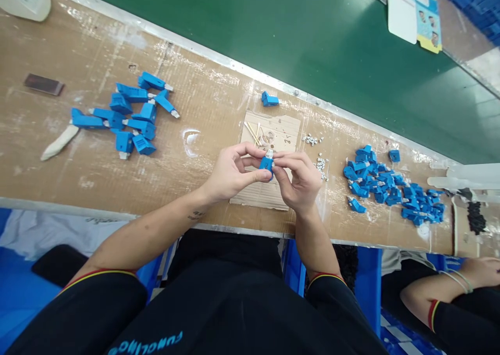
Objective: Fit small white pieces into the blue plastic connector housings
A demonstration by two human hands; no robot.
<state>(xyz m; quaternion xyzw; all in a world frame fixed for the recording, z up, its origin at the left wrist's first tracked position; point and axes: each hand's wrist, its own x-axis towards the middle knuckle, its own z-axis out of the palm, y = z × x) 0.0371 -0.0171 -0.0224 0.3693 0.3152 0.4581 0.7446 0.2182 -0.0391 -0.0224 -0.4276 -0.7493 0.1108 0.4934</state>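
My left hand [230,172] and my right hand [299,180] meet over a cardboard pad [281,131] on the brown workbench [97,173]. Both pinch one small blue plastic part [266,163] with a pale tip pointing up. The left thumb and forefinger hold its left side. The fingers of the right hand close on its right side and top. Thin pale sticks [253,132] lie on the pad just behind the hands.
A group of finished blue pieces [130,116] lies at the left, a heap of small blue parts [394,188] at the right, tiny grey bits [320,162] between. A lone blue piece [269,99] sits by the green belt [312,37]. Another person's arm [449,287] shows at lower right.
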